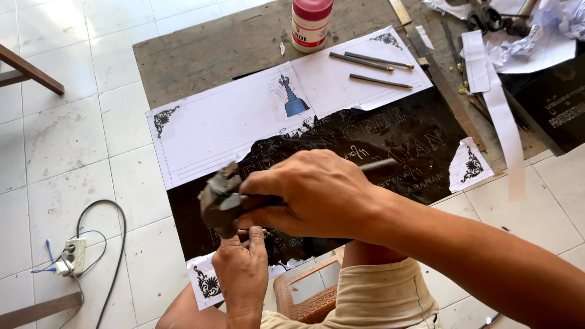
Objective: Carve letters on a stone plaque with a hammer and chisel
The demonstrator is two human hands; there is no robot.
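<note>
Hammer (218, 198), small and worn, grey head, sits in my right hand (308, 195), fingers wrapped tight round its handle, the head just above the dark stone slab (402, 143). My left hand (241, 268) is below it, closed on a thin chisel (263, 233) whose tip I can barely see; it meets the slab near the lower edge, under the hammer head. A longer metal rod (376, 164) pokes out past my right knuckles; I cannot tell what holds it.

The slab lies flat on a wooden board (231, 42) on the white tiled floor (61, 140), carved lettering across its face. A white paper template (225, 119) with corner ornaments and a blue bell drawing (293, 97) covers the slab's upper part, torn away over the carved area; scraps of it remain at the lower left and right corners.

Further out: three spare chisels (372, 67) on the paper, a white bottle with a pink cap (311, 23) on the board, crumpled paper (548, 24) and a second dark slab (551, 106) top right. A power strip with cable (74, 256) lies on the floor at left.
</note>
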